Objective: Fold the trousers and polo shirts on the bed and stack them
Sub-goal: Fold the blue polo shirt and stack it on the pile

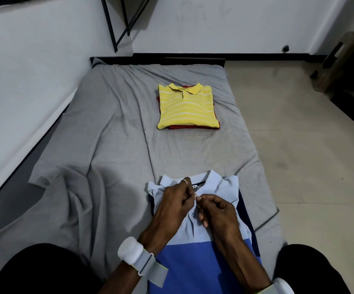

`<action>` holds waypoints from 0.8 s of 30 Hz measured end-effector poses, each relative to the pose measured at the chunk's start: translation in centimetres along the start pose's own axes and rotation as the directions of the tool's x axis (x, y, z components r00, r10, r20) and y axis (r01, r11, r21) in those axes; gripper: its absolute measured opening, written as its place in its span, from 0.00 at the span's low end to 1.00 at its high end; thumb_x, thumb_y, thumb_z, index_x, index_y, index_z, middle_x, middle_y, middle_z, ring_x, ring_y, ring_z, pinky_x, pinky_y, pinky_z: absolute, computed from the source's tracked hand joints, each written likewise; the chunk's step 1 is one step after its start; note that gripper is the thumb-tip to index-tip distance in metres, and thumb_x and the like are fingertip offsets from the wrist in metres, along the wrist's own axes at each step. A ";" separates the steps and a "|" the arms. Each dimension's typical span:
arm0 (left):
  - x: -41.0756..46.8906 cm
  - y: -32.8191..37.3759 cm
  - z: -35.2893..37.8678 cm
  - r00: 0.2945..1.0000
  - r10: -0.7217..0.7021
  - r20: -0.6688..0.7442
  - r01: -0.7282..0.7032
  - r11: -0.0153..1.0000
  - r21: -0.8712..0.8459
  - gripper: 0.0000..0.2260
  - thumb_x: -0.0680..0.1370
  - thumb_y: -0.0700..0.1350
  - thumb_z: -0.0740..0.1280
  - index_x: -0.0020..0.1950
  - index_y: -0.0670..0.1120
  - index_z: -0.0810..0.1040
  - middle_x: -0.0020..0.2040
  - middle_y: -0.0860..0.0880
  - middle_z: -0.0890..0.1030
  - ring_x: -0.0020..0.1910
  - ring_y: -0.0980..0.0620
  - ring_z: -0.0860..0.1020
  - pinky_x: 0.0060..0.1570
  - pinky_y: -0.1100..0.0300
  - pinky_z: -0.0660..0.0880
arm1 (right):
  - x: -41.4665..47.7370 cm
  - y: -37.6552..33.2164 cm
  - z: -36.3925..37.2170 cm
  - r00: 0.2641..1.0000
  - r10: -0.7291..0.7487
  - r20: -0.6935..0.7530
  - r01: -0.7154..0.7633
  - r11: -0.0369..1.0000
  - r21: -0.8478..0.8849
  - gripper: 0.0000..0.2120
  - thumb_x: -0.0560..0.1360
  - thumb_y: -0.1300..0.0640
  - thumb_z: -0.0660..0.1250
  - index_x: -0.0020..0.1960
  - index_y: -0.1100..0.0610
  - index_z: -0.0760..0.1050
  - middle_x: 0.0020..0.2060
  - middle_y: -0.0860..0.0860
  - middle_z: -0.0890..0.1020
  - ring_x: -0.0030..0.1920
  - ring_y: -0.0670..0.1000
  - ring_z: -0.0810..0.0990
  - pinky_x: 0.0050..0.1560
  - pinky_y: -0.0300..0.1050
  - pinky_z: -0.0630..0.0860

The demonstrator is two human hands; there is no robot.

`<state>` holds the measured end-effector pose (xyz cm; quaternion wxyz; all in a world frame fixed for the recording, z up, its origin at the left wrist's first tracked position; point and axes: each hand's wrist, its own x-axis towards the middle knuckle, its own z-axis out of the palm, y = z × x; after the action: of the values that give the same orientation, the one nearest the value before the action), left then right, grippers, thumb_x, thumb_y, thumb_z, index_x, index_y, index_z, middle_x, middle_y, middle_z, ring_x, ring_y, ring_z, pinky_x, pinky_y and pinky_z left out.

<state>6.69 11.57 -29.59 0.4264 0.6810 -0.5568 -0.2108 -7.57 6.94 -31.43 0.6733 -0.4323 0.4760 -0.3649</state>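
My left grip [176, 202] and right grip [216, 209] pinch the button flap of the blue polo shirt [195, 257], flat on the bed [108, 124] near me — not folded yet. Farther off, the yellow polo shirt [186, 107] lies folded on red clothes [180, 127].

Head camera looks forward and down along the bed [112, 128], close above it.

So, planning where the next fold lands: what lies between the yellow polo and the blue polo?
Only bare, wrinkled grey sheet, seen in the head view.
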 end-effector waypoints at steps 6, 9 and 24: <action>0.2 -0.5 0.3 0.993 -0.114 -0.014 0.109 0.972 -0.210 0.07 0.78 0.38 0.75 0.45 0.46 0.78 0.38 0.50 0.85 0.39 0.53 0.85 0.43 0.52 0.83 | -0.1 0.3 0.0 0.999 -0.003 -0.032 0.005 0.997 0.083 0.10 0.80 0.65 0.69 0.47 0.74 0.79 0.30 0.64 0.76 0.23 0.51 0.68 0.27 0.40 0.74; 0.4 -1.0 0.1 0.990 -0.139 -0.016 0.133 0.967 -0.216 0.09 0.78 0.39 0.75 0.51 0.50 0.77 0.41 0.51 0.86 0.44 0.54 0.85 0.49 0.54 0.83 | 0.1 0.6 0.5 0.999 -0.006 -0.039 0.008 0.998 0.060 0.10 0.80 0.65 0.70 0.47 0.73 0.79 0.29 0.63 0.76 0.22 0.50 0.68 0.26 0.41 0.71; -1.4 -6.2 -3.3 0.851 -0.475 -0.225 0.525 0.789 0.319 0.31 0.72 0.70 0.68 0.59 0.44 0.80 0.58 0.43 0.81 0.59 0.40 0.79 0.55 0.50 0.74 | 2.1 -0.5 -5.4 0.888 -0.355 -0.292 -0.082 0.503 -0.860 0.37 0.74 0.37 0.74 0.74 0.55 0.70 0.66 0.59 0.77 0.67 0.64 0.72 0.63 0.62 0.70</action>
<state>12.41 14.12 -33.12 0.2556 0.8841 -0.3559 -0.1621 -12.20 3.59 -32.57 0.2161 -0.6511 0.6926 -0.2227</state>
